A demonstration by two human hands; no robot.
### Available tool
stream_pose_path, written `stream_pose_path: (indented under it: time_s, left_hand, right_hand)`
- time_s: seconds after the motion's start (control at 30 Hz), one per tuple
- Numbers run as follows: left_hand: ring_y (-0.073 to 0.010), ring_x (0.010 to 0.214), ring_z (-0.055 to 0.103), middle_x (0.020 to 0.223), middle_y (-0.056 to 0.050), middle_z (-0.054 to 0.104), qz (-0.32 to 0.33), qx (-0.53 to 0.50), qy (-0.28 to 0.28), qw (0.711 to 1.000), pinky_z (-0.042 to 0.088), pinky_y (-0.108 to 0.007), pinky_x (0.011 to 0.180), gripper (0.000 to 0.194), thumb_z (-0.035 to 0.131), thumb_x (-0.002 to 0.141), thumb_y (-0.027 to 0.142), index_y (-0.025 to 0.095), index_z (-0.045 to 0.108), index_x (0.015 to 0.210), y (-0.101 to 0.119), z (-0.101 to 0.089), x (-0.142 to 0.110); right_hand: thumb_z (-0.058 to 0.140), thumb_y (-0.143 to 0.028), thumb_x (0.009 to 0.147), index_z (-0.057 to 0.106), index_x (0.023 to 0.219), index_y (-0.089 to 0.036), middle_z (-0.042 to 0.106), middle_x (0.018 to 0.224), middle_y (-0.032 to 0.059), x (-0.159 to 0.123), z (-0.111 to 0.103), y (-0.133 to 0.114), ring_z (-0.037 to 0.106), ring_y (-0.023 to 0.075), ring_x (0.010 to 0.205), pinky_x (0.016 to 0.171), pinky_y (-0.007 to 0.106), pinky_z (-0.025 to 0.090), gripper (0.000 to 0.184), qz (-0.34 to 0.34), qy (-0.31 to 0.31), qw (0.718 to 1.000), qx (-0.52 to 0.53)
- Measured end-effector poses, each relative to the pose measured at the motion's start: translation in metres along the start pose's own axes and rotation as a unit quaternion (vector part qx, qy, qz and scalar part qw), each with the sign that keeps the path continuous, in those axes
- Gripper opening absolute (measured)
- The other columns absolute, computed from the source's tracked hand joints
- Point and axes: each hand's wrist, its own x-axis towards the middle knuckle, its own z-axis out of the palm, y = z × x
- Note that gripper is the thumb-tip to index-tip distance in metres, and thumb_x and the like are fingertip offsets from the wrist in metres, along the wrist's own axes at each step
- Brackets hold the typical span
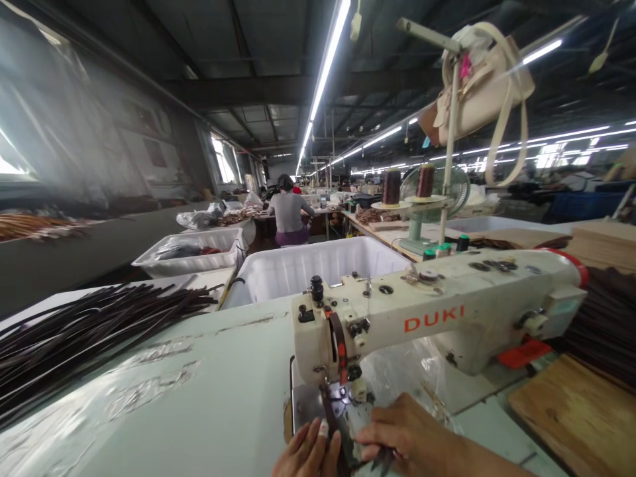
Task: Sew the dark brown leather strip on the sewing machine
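A white sewing machine [434, 318] lettered DUKI stands in front of me, its small lamp lighting the needle area [340, 392]. Under the presser foot runs a narrow dark brown leather strip [328, 403], coming toward me. My left hand [311, 452] is closed at the strip's near end, fingertips pressed along it; one finger wears a white wrap. Just right of the needle plate, my right hand [410, 430] has its fingers curled round a small dark tool [382, 458], whose exact kind is partly hidden by the fingers.
Many dark strips [99, 318] lie heaped on the left table. Behind the machine stands a white plastic bin [318, 262]. Thread cones [391, 187], a green fan [417, 225] and a hanging bag [484, 93] are beyond. A wooden board [576, 404] lies right. A person [288, 212] sits ahead.
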Motion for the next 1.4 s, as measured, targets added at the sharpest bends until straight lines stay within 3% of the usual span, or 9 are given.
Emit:
stream_pose_path:
  time_s: [0.1,0.27,0.47,0.97,1.07,1.23,1.3,1.4]
  left_hand:
    - [-0.0217,0.091,0.070,0.099,-0.009,0.074,-0.029,-0.027,-0.054,0.998,0.059,-0.028,0.077,0.039,0.047,0.091,0.042,0.012,0.062,0.111,0.005,-0.009,0.004]
    - [-0.0287,0.108,0.062,0.117,-0.018,0.065,-0.093,-0.112,-0.176,0.974,0.054,-0.038,0.090,0.045,0.049,0.091,0.038,0.008,0.055,0.123,0.010,-0.031,0.017]
    - [-0.0296,0.113,0.059,0.120,-0.020,0.063,-0.107,-0.144,-0.202,0.963,0.052,-0.039,0.094,0.044,0.045,0.093,0.035,0.007,0.054,0.125,0.009,-0.038,0.021]
    - [-0.0242,0.107,0.064,0.114,-0.011,0.068,-0.095,-0.125,-0.102,0.982,0.054,-0.032,0.090,0.039,0.050,0.091,0.037,0.015,0.056,0.123,0.003,-0.022,0.007]
    - [-0.0229,0.105,0.065,0.111,-0.009,0.070,-0.088,-0.109,-0.092,0.986,0.055,-0.031,0.089,0.037,0.048,0.092,0.038,0.017,0.057,0.121,0.007,-0.009,0.003]
    - [-0.0239,0.095,0.069,0.100,-0.010,0.073,-0.132,-0.082,-0.029,0.987,0.058,-0.034,0.082,0.039,0.035,0.095,0.040,0.016,0.062,0.110,0.019,0.021,-0.006]
    - [-0.0233,0.096,0.068,0.101,-0.009,0.073,-0.134,-0.098,-0.022,0.986,0.057,-0.033,0.084,0.040,0.033,0.095,0.040,0.017,0.061,0.111,0.017,0.020,-0.006]
    - [-0.0219,0.098,0.068,0.102,-0.009,0.073,-0.113,-0.108,-0.026,0.987,0.057,-0.031,0.084,0.040,0.031,0.096,0.038,0.016,0.061,0.112,0.009,0.003,0.000]
  right_hand:
    - [0.047,-0.037,0.095,0.059,0.109,-0.029,0.066,0.079,-0.0022,-0.001,0.000,0.001,0.064,0.0146,0.070,0.064,0.026,0.040,0.020,-0.005,-0.008,1.000,-0.018]
    - [0.040,-0.036,0.098,0.058,0.112,-0.025,0.064,0.077,-0.0004,-0.001,-0.002,0.001,0.063,0.0151,0.067,0.061,0.027,0.040,0.025,-0.031,-0.009,0.998,-0.049]
    - [0.039,-0.037,0.098,0.059,0.111,-0.025,0.064,0.076,-0.0008,-0.001,-0.002,0.000,0.063,0.0152,0.066,0.061,0.027,0.040,0.026,-0.037,-0.004,0.998,-0.051]
    - [0.042,-0.039,0.097,0.058,0.113,-0.027,0.064,0.077,-0.0007,0.000,-0.003,0.001,0.062,0.0134,0.066,0.062,0.026,0.040,0.026,-0.023,-0.002,0.999,-0.031]
    - [0.042,-0.040,0.097,0.058,0.112,-0.028,0.065,0.077,-0.0010,0.000,-0.002,0.001,0.062,0.0136,0.067,0.063,0.026,0.040,0.025,-0.015,0.000,0.999,-0.028]
    - [0.042,-0.041,0.097,0.058,0.112,-0.028,0.065,0.077,-0.0015,0.001,-0.002,0.001,0.061,0.0128,0.067,0.064,0.026,0.040,0.026,-0.009,-0.001,1.000,-0.017]
    - [0.043,-0.042,0.097,0.058,0.112,-0.029,0.065,0.077,-0.0020,0.001,-0.003,0.000,0.061,0.0128,0.066,0.063,0.026,0.040,0.026,-0.009,-0.003,1.000,-0.015]
    - [0.043,-0.041,0.096,0.059,0.112,-0.029,0.065,0.078,-0.0018,0.001,-0.004,-0.001,0.062,0.0135,0.068,0.063,0.026,0.040,0.025,-0.007,-0.005,1.000,-0.018]
